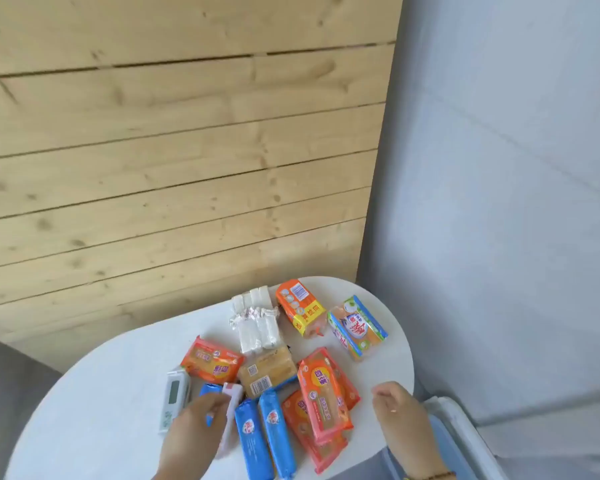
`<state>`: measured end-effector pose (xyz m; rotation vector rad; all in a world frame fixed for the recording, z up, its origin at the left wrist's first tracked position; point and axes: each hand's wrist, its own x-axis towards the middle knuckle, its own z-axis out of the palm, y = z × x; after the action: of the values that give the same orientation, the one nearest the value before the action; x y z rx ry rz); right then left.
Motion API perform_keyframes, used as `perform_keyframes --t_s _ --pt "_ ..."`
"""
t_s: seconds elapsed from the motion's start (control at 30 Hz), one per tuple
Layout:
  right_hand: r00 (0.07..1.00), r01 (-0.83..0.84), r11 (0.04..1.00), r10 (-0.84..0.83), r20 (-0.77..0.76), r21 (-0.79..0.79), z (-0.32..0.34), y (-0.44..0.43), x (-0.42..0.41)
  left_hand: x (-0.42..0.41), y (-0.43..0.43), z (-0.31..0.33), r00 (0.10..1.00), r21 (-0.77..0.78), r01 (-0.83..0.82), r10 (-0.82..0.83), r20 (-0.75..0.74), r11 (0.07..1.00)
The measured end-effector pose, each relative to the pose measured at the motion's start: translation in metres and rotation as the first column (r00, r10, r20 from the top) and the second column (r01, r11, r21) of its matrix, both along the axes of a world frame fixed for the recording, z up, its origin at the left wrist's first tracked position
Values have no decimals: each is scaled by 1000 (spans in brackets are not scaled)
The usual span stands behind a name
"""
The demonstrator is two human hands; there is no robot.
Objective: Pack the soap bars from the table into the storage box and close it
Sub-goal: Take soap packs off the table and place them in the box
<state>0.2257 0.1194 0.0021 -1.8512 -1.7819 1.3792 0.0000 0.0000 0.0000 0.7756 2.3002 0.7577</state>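
Note:
Several wrapped soap bars lie on a round white table (101,393): orange packs (212,364) (324,393), blue packs (278,434), a white bundle (257,320), an orange-yellow pack (300,306) and a green-blue pack (357,329). My left hand (191,438) is closing around a white and pink bar (230,414) beside a blue one (210,389). My right hand (400,417) hovers over the table's right edge, fingers loosely curled and empty. The storage box (465,441), white-rimmed with a blue inside, shows at the lower right, mostly cut off.
A white bar with a grey window (174,398) lies left of my left hand. A wooden plank wall (170,150) stands behind the table and a grey-white wall (499,202) to the right. Grey floor shows at the lower left.

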Motion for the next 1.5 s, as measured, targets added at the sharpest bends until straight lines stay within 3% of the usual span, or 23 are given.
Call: perform_keyframes --t_s 0.17,0.27,0.37,0.43,0.63,0.77,0.9,1.03,1.3,1.5 --pt "994 -106 955 91 65 276 -74 8 -19 11 22 -81 942 87 192 -159 -296 977" --pt "967 -253 892 247 64 376 -114 -1 -32 16 25 -121 888 83 331 -280 -365 940" --pt "951 -309 792 272 148 527 -153 -8 -45 17 25 -155 845 179 432 -328 -422 884" --pt "940 -339 706 278 197 622 -171 -10 -49 17 24 -172 836 260 434 -278 -472 863" --pt "947 -320 594 209 242 738 -188 -9 -51 15 25 -183 762 282 453 -203 -615 846" --pt "957 -291 596 202 211 748 -194 -8 -50 17 28 -180 767 260 438 -207 -607 861" --pt "953 -295 709 270 140 641 -186 -14 -49 20 24 -176 777 235 437 -233 -584 868" --pt "955 -294 736 254 154 610 -179 -19 -47 23 22 -171 780 250 440 -229 -582 862" --pt "983 -169 752 174 54 637 -179 -28 -52 25 18 -165 771 215 459 -266 -579 862" --pt "973 -229 714 180 143 661 -174 -34 -48 41 22 -150 715 131 504 -327 -618 854"
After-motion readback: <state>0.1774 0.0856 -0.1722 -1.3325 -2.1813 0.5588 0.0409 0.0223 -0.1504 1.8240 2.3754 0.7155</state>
